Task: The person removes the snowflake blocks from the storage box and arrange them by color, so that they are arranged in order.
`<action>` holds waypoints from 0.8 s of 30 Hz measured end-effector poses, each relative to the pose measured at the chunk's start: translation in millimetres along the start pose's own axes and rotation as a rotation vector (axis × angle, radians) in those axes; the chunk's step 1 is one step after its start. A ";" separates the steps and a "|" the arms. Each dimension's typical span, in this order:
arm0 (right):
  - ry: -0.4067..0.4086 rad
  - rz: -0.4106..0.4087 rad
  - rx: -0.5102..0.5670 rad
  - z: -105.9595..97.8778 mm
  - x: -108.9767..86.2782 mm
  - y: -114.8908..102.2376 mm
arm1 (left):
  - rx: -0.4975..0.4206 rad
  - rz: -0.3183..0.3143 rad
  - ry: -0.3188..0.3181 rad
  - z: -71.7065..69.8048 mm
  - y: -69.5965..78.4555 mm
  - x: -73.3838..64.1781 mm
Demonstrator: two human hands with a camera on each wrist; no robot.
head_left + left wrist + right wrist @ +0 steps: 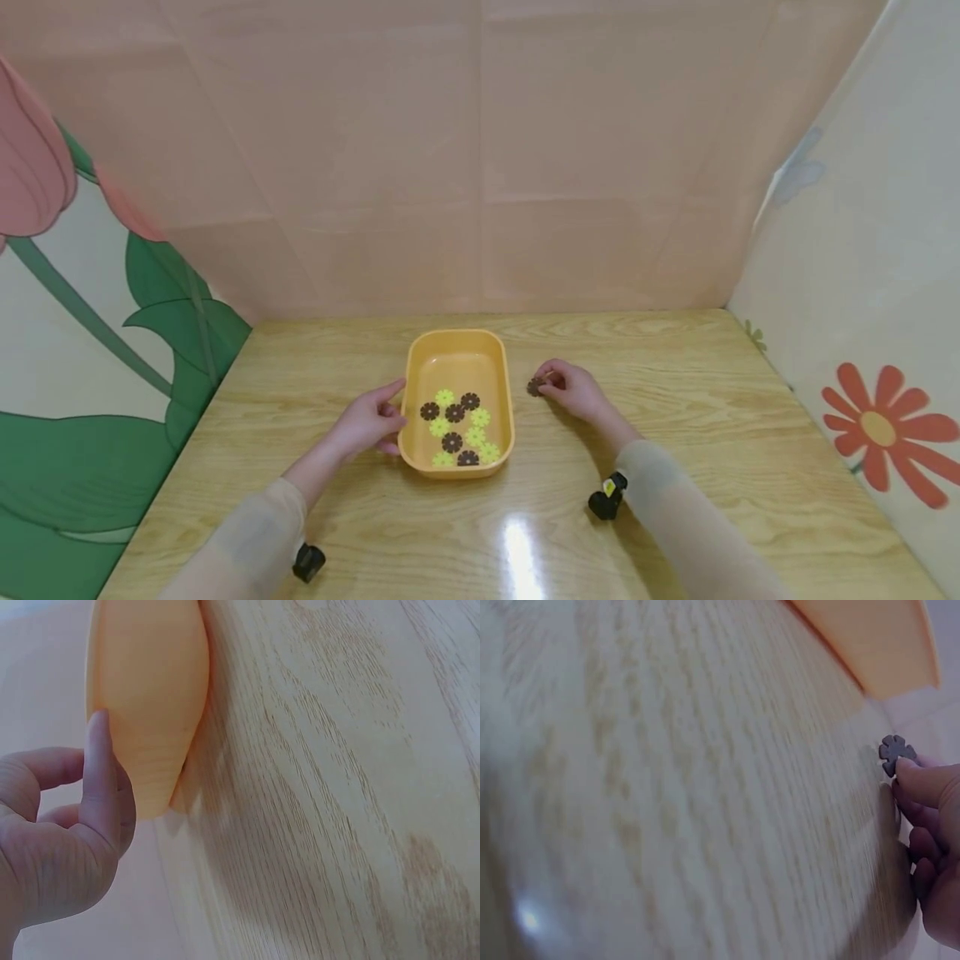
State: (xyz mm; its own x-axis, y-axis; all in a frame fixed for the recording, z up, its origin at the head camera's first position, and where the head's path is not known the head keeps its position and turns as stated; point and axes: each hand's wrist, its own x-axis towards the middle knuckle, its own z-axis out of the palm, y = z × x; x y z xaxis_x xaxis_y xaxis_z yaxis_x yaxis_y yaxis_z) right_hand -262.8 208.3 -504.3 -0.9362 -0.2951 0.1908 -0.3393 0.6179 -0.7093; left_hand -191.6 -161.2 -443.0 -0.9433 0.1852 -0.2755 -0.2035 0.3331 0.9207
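A yellow-orange plastic tray point(457, 367) stands on the table, with dark brown notched discs point(452, 442) and bright yellow-green notched discs point(476, 437) lying inside, mostly in its near half. Against the tray's left outer wall, my left hand point(369, 422) rests its spread fingertips at the rim. In the left wrist view, one finger point(97, 772) touches the tray wall. To the right of the tray, my right hand point(573, 392) pinches a brown notched disc point(895, 753) between thumb and finger, just above the tabletop.
Pale wood-grain table point(645, 350) surrounds the tray on all sides. A pink sheet point(480, 167) hangs behind it, with flower-patterned panels at left and right. A black wrist camera point(607, 497) sits below each forearm.
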 end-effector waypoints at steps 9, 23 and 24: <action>0.056 -0.031 -0.112 4.7 3.6 2.3 | 0.006 0.014 -0.009 -1.2 1.6 -1.6; 0.113 0.050 -0.052 6.6 4.1 9.6 | 0.010 0.028 -0.006 -0.7 1.8 -2.3; 0.117 0.056 -0.025 6.0 3.4 10.5 | 0.008 0.028 -0.006 -0.6 1.9 -2.4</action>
State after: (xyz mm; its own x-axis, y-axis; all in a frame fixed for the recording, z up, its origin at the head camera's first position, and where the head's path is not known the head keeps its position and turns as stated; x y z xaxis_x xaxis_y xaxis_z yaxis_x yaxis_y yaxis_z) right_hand -269.1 209.3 -515.2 -0.9577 -0.1732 0.2299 -0.2866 0.6494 -0.7044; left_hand -189.9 -161.6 -440.5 -0.9468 0.2002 -0.2518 -0.1752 0.3354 0.9257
